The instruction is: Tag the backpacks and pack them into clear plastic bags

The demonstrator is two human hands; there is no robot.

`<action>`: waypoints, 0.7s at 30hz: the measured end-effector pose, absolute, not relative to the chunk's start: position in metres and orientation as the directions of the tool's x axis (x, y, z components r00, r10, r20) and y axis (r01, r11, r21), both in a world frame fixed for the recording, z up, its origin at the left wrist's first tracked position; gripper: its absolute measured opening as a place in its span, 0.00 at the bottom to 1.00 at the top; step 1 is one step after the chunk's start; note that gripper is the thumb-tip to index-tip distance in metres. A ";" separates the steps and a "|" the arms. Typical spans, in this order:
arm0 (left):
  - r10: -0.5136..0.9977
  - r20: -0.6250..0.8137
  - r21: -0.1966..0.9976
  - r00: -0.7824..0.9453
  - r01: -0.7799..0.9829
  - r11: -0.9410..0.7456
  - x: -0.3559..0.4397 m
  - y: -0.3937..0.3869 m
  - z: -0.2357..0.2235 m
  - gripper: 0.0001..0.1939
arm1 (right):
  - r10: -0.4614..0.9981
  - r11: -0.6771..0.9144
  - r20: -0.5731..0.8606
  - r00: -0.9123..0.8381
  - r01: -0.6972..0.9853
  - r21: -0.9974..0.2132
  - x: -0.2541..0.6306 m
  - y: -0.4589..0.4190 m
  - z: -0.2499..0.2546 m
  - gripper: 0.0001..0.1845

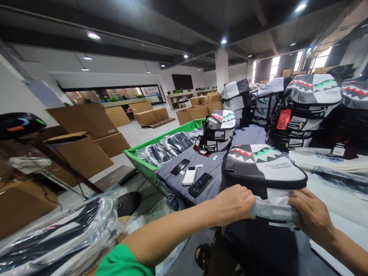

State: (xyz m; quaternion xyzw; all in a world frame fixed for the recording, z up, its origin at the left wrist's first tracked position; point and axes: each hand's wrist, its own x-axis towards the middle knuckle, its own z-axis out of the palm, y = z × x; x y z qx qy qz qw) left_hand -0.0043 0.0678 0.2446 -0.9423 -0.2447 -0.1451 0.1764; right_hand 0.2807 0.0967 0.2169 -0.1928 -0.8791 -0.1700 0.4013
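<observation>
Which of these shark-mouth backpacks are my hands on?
The grey-and-white one lying nearest you. Your left hand and right hand hold the white plastic sleeve at its near edge; the other backpacks sit farther back, untouched.

Grey backpack (263, 165) with red-green shark teeth

Under the grip, a grey cloth-covered table (169, 178) is carrying a shark-print bag (258, 165); just left, two black smartphones (200, 184) and a white power bank (189, 175) are lying, a shark-print backpack (219, 131) standing beyond.
</observation>
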 end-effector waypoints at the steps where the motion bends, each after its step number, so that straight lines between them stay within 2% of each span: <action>1: 0.414 0.388 -0.278 0.823 0.533 -0.799 -0.006 0.069 0.240 0.10 | 0.228 0.869 0.754 -0.616 0.478 0.128 0.279 0.094 0.213 0.04; 2: 0.412 0.426 -0.290 0.805 0.553 -0.781 -0.007 0.071 0.234 0.07 | 0.247 0.877 0.731 -0.636 0.467 0.111 0.277 0.091 0.209 0.03; 3: 0.402 0.476 -0.298 0.782 0.573 -0.763 -0.008 0.073 0.228 0.07 | 0.258 0.890 0.704 -0.661 0.446 0.093 0.277 0.088 0.206 0.08; 5: 0.355 0.605 -0.321 0.713 0.626 -0.711 -0.010 0.077 0.217 0.12 | 0.262 0.918 0.639 -0.723 0.391 0.066 0.279 0.087 0.200 0.13; 7: 0.293 0.689 -0.349 0.663 0.657 -0.668 -0.009 0.078 0.209 0.15 | 0.254 0.937 0.581 -0.773 0.345 0.049 0.284 0.088 0.199 0.09; 10: 0.305 0.641 -0.360 0.704 0.627 -0.690 -0.004 0.068 0.201 0.12 | 0.231 0.949 0.547 -0.804 0.310 0.055 0.293 0.094 0.200 0.15; 13: 0.350 0.586 -0.320 0.731 0.605 -0.729 0.007 0.054 0.191 0.13 | 0.131 0.958 0.579 -0.804 0.252 0.133 0.294 0.096 0.197 0.13; 16: 0.314 0.693 -0.325 0.649 0.670 -0.667 0.020 0.047 0.177 0.13 | 0.063 0.933 0.704 -0.708 0.292 0.210 0.286 0.090 0.183 0.13; 18: 0.331 0.758 -0.299 0.562 0.750 -0.589 0.029 0.047 0.169 0.14 | 0.092 0.906 0.799 -0.594 0.383 0.181 0.279 0.084 0.171 0.09; 20: 0.384 0.784 -0.247 0.488 0.813 -0.528 0.035 0.050 0.164 0.16 | 0.168 0.891 0.826 -0.538 0.442 0.107 0.275 0.079 0.160 0.04; 21: 0.399 0.788 -0.231 0.469 0.826 -0.515 0.036 0.052 0.164 0.16 | 0.200 0.891 0.815 -0.544 0.446 0.079 0.275 0.077 0.157 0.07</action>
